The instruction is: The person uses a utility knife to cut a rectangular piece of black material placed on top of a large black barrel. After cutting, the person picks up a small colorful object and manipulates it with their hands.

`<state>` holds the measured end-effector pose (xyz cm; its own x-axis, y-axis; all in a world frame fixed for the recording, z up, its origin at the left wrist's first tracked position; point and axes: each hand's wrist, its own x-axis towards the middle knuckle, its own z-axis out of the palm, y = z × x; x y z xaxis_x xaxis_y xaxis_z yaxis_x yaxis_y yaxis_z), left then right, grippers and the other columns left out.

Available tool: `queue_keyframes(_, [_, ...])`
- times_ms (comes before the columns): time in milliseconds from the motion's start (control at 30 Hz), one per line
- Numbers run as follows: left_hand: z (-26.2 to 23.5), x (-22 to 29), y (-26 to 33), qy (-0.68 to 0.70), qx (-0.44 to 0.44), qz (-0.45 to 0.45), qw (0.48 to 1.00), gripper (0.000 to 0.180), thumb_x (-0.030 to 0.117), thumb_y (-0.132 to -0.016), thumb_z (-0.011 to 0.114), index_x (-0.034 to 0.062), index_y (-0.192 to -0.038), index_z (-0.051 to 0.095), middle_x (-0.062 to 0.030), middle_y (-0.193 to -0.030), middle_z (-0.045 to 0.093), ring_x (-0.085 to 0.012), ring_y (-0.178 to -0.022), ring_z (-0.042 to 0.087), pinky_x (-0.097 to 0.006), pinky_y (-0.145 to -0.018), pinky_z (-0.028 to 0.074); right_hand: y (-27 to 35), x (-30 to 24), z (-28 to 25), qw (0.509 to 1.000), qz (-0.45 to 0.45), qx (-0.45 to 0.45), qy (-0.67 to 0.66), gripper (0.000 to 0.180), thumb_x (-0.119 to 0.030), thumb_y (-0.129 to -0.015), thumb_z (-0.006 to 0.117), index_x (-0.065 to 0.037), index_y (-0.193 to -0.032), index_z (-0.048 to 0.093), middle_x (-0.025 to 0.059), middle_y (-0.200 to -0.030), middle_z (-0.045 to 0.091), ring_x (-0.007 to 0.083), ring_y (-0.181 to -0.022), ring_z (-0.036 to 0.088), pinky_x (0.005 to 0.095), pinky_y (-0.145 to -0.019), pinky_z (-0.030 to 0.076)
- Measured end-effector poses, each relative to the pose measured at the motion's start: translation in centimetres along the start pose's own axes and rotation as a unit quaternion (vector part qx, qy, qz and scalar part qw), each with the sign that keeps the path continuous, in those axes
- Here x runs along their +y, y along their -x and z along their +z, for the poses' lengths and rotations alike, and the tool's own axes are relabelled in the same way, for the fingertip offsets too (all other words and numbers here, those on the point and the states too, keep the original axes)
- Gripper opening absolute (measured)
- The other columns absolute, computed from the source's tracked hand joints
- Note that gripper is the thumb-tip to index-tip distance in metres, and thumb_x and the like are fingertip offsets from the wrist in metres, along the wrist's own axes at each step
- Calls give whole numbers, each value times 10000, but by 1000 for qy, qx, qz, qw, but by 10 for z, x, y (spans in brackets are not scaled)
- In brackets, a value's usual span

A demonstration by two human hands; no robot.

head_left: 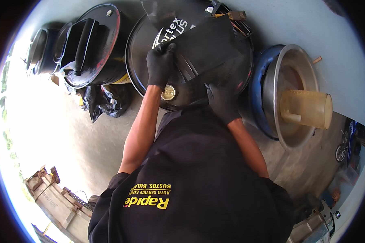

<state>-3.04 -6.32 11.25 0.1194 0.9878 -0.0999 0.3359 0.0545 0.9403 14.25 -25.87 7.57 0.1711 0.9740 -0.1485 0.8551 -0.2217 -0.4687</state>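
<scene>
Item: black sheet (209, 44), lying over the top of the black drum (150, 73), toward its far rim. Judged light, limp, likely oily (grip at the edges).

My left hand (160, 65): gloved fingers clamped on its near-left edge.

My right hand (222, 103): fingers curled at the lower edge; hold unclear.

Surroundings: brass bung (168, 92) at the near rim; steel funnel (296, 97) right; concrete floor (69, 137).

glossy black metal drum (150, 48), matt black sheet (209, 46), brass-look cap (168, 92), translucent plastic jug (308, 108), steel funnel (296, 60).
</scene>
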Motion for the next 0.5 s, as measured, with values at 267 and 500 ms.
queue_keyframes(267, [-9, 53, 16, 15, -40, 68, 997, 268, 219, -991, 714, -20, -1090, 783, -72, -755, 738, -95, -687, 650, -314, -660, 516, -10, -61, -118, 981, -45, 183, -51, 216, -281, -1036, 601, -101, -1120, 686, 175, -869, 738, 369, -794, 730, 492, -707, 565])
queue_keyframes(500, [-13, 105, 42, -11, -48, 139, 989, 244, 196, -996, 696, -10, -1107, 766, -100, -751, 719, -90, -692, 629, -319, -665, 513, -33, -85, -130, 966, -111, 228, -48, 179, -226, -1018, 638, -107, -1146, 678, 125, -874, 730, 330, -736, 723, 459, -662, 563])
